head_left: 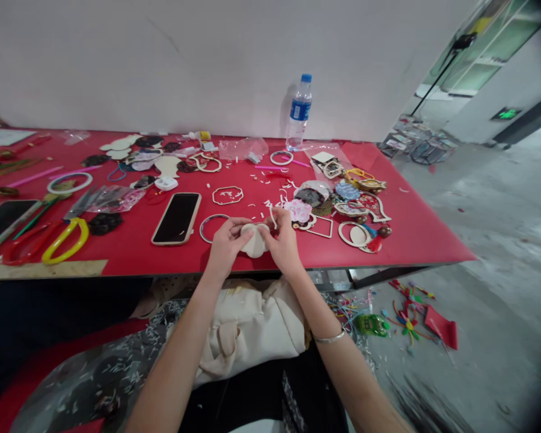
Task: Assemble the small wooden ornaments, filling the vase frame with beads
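Note:
At the table's front edge I hold a cream, scalloped, flower-shaped piece [255,245] between both hands. My left hand [228,243] grips its left side with the thumb on top. The fingers of my right hand [282,239] are closed on its right side, and a thin white strip [272,215] sticks up beside them. A round ring [202,228] lies just left of my left hand. Close to my right hand are a pink patterned flower piece [299,210] and a rectangular frame [322,227]. Behind my hands lies a small scalloped frame [228,195] among white scraps.
A phone [177,219] lies to the left, with yellow-handled scissors [67,240] farther left. A water bottle [300,114] stands at the back near the wall. Tasselled ornaments and rings [354,233] crowd the right side. A cream bag [247,331] rests on my lap.

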{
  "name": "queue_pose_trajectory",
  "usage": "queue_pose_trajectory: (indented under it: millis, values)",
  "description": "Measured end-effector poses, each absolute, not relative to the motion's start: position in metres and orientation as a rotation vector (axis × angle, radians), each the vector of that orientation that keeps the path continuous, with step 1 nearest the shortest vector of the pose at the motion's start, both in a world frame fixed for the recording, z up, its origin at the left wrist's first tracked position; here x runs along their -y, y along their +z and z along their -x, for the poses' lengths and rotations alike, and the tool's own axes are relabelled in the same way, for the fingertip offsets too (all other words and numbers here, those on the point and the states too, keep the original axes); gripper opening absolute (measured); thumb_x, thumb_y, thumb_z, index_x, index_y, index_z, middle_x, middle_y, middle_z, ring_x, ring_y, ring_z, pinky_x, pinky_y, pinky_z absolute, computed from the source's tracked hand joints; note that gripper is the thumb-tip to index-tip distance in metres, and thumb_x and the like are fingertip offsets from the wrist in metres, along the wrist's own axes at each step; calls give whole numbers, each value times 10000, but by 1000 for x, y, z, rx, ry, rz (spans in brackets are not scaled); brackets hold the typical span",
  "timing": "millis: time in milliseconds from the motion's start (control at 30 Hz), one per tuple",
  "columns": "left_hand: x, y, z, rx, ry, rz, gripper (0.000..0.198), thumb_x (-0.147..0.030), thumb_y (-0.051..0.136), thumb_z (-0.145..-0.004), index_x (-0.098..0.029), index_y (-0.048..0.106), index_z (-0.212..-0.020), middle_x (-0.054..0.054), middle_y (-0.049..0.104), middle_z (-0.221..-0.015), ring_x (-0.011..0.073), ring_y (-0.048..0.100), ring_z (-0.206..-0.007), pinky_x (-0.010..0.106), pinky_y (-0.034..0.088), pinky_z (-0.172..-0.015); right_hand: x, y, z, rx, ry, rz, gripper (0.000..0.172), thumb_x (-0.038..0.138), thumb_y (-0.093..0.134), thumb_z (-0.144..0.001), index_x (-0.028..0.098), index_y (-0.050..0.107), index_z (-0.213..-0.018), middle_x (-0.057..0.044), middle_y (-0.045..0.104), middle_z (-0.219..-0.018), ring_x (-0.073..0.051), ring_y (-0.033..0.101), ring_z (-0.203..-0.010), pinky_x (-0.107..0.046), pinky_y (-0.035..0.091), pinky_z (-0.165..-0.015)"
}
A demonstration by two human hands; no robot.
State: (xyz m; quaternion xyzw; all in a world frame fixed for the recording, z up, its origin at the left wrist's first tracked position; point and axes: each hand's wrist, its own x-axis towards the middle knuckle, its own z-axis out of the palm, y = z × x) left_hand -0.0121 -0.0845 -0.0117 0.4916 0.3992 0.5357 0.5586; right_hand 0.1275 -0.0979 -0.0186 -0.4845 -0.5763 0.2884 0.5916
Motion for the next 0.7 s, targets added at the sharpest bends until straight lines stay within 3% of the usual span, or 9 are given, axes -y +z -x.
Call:
queue_pose_trajectory:
  millis: [100,200,500,700]
  values:
    - [85,-14,13,-980,1194,-1254,423,-276,751,-670,-166,600,-1049,47,723,-896,167,666,-781,260,517,-688,100,-13,-130,1369,535,1155,271,256,578,-851,211,488,-1102,-50,537,-991,-156,532,-849,-319,462,-802]
    - [85,-15,14,-990,1140,-1301,462,-287,717,-701,-160,578,-1123,61,727,-905,188,676,-788,281,521,-692,103,-7,-131,1472,475,1128,61,257,534,-878,202,549,-900,-58,506,-993,-175,511,-962,-341,431,-897]
    - [89,-7,13,-1015,1051,-1426,455,-272,678,-728,-137,573,-1150,111,705,-1063,243,661,-988,313,503,-814,104,-3,-128,1578,573,1095,83,202,499,-866,195,531,-790,-51,476,-962,-173,507,-955,-334,427,-899]
    - [92,-5,13,-984,1043,-1426,439,-264,693,-723,-153,584,-1134,91,715,-1012,230,670,-952,287,505,-785,104,-5,-128,1617,528,1117,80,197,490,-869,205,531,-801,-61,482,-973,-190,507,-977,-357,441,-900]
